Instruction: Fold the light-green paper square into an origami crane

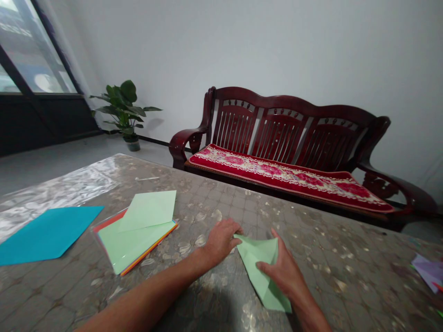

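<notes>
Paper [254,256] at risk of a crooked crease between two hands

A pale green sheet, already bent along visible folds, sits in front of the person on a patterned table [197,196], its narrow end pointing toward the near edge. The left hand [223,237] pinches the far left corner between thumb and fingertips. The right hand [284,267] lies along the right side with thumb and index finger spread apart, the thumb over the sheet's face and the index finger by the far corner; whether it grips firmly or only steadies cannot be told. Uneven pull between the two could skew the folds, and a hard tug at the pinched corner could tear it. The right thumb, pressing on the middle, might leave a stray dent. The tabletop looks glossy, so a loosened grip could let the sheet slide or spring open. Beyond the left forearm lie a stack of colored sheets [138,249], a loose green sheet [148,210] on top, and a blue sheet [51,233]; a sweep of that arm could scatter them. A purple sheet [427,269] rests well apart at far right.
</notes>
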The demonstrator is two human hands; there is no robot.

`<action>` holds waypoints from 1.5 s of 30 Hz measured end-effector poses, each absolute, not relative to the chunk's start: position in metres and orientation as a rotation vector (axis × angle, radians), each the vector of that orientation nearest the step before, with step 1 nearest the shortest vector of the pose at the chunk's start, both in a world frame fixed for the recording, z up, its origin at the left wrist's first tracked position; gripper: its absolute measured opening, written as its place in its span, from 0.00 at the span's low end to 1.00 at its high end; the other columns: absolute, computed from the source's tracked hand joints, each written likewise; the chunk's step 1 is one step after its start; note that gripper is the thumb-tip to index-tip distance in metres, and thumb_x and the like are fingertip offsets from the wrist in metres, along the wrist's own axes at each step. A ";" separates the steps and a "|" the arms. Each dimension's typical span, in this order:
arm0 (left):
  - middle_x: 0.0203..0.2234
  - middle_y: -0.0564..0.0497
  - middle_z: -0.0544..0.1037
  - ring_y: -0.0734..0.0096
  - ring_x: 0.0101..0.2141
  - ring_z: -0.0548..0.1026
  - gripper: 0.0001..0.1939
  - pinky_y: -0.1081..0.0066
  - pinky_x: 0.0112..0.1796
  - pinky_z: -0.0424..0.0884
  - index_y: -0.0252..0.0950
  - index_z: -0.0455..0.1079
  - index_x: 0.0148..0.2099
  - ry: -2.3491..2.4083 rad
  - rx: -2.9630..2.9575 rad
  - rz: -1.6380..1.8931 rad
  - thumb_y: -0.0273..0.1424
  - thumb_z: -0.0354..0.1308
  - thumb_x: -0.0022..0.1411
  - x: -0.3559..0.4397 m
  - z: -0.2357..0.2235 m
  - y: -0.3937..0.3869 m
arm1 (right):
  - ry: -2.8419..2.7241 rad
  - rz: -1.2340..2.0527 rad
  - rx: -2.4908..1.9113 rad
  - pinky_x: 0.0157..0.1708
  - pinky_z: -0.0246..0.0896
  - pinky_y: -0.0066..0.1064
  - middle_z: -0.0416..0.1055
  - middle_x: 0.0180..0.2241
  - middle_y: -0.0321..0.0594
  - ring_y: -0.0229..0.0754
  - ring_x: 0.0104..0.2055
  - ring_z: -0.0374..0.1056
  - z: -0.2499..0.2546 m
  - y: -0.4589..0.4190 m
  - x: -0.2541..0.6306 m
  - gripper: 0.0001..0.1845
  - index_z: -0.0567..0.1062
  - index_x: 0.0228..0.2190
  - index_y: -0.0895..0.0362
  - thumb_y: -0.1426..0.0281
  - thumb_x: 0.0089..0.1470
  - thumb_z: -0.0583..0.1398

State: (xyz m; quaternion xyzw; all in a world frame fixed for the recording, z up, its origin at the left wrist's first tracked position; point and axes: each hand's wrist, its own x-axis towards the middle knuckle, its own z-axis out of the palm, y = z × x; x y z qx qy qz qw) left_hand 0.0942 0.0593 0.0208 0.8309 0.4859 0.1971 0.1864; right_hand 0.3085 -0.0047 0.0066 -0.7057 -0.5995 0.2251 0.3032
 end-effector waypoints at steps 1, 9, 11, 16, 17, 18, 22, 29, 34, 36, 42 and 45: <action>0.40 0.52 0.75 0.64 0.44 0.71 0.07 0.68 0.45 0.63 0.39 0.71 0.43 1.384 2.351 0.564 0.30 0.62 0.62 0.094 0.022 0.059 | -1.585 0.592 -1.887 0.44 0.63 0.37 0.74 0.48 0.46 0.52 0.47 0.71 0.007 -0.005 0.309 0.51 0.58 0.63 0.54 0.66 0.36 0.65; 0.38 0.51 0.74 0.64 0.42 0.70 0.06 0.66 0.45 0.64 0.39 0.72 0.41 1.266 2.468 0.417 0.36 0.60 0.65 0.092 0.013 0.028 | -1.618 0.510 -1.998 0.44 0.63 0.38 0.76 0.44 0.45 0.53 0.46 0.71 0.010 -0.009 0.307 0.44 0.64 0.60 0.53 0.66 0.38 0.63; 0.41 0.51 0.74 0.62 0.44 0.69 0.09 0.65 0.46 0.63 0.40 0.71 0.45 1.261 2.484 0.416 0.38 0.60 0.64 0.094 0.011 0.020 | -1.604 0.528 -1.945 0.46 0.63 0.37 0.76 0.44 0.44 0.52 0.47 0.71 0.008 -0.007 0.309 0.41 0.68 0.58 0.53 0.66 0.38 0.63; 0.44 0.50 0.74 0.62 0.46 0.69 0.09 0.66 0.48 0.63 0.39 0.71 0.45 1.236 2.473 0.453 0.37 0.60 0.65 0.102 0.013 0.027 | -1.496 0.694 -1.813 0.43 0.65 0.37 0.78 0.38 0.42 0.50 0.41 0.73 0.003 -0.001 0.316 0.22 0.79 0.41 0.55 0.60 0.45 0.59; 0.43 0.50 0.75 0.62 0.46 0.70 0.10 0.66 0.48 0.64 0.39 0.72 0.45 1.232 2.471 0.459 0.37 0.60 0.64 0.103 0.013 0.032 | -1.483 0.707 -1.780 0.42 0.65 0.37 0.78 0.36 0.42 0.50 0.39 0.73 0.003 -0.001 0.317 0.19 0.80 0.37 0.56 0.59 0.46 0.58; 0.43 0.50 0.76 0.62 0.46 0.70 0.10 0.66 0.47 0.64 0.39 0.72 0.44 1.230 2.471 0.465 0.38 0.61 0.63 0.103 0.012 0.035 | -1.482 0.699 -1.748 0.41 0.65 0.36 0.78 0.34 0.42 0.49 0.38 0.73 0.003 -0.001 0.317 0.18 0.80 0.33 0.56 0.59 0.47 0.57; 0.44 0.49 0.77 0.61 0.48 0.72 0.13 0.64 0.50 0.64 0.39 0.72 0.45 1.244 2.473 0.488 0.39 0.63 0.62 0.101 0.006 0.039 | -1.547 0.577 -1.720 0.42 0.64 0.34 0.77 0.34 0.40 0.48 0.39 0.72 0.006 -0.004 0.316 0.16 0.80 0.33 0.55 0.61 0.49 0.57; 0.59 0.43 0.69 0.50 0.60 0.63 0.28 0.46 0.62 0.49 0.41 0.69 0.54 1.258 2.458 0.495 0.47 0.67 0.54 0.100 -0.002 0.021 | -1.618 0.630 -1.745 0.43 0.63 0.36 0.77 0.36 0.42 0.49 0.41 0.71 0.015 -0.004 0.310 0.20 0.79 0.35 0.54 0.53 0.53 0.57; 0.60 0.43 0.68 0.48 0.61 0.61 0.29 0.44 0.62 0.47 0.42 0.70 0.54 1.316 2.435 0.454 0.46 0.68 0.52 0.102 0.002 0.019 | -1.611 0.435 -1.926 0.42 0.62 0.37 0.77 0.36 0.42 0.52 0.41 0.70 0.012 -0.010 0.301 0.14 0.79 0.34 0.53 0.59 0.47 0.61; 0.60 0.42 0.67 0.48 0.61 0.61 0.31 0.44 0.62 0.47 0.43 0.70 0.54 1.327 2.438 0.457 0.47 0.69 0.50 0.102 0.001 0.020 | -1.625 0.431 -1.909 0.42 0.62 0.37 0.76 0.36 0.41 0.51 0.41 0.70 0.009 -0.012 0.300 0.13 0.79 0.35 0.52 0.62 0.49 0.59; 0.60 0.41 0.66 0.47 0.61 0.60 0.31 0.44 0.61 0.48 0.44 0.70 0.54 1.325 2.457 0.467 0.47 0.69 0.50 0.101 -0.004 0.022 | -1.633 0.462 -1.679 0.48 0.61 0.35 0.76 0.40 0.42 0.48 0.45 0.69 0.007 -0.006 0.305 0.16 0.80 0.39 0.53 0.64 0.52 0.56; 0.60 0.42 0.66 0.46 0.61 0.60 0.32 0.44 0.61 0.47 0.44 0.70 0.54 1.314 2.472 0.476 0.50 0.68 0.49 0.100 -0.007 0.023 | -1.649 0.489 -1.600 0.48 0.62 0.35 0.76 0.39 0.42 0.47 0.45 0.69 0.006 -0.004 0.309 0.16 0.81 0.38 0.53 0.65 0.53 0.56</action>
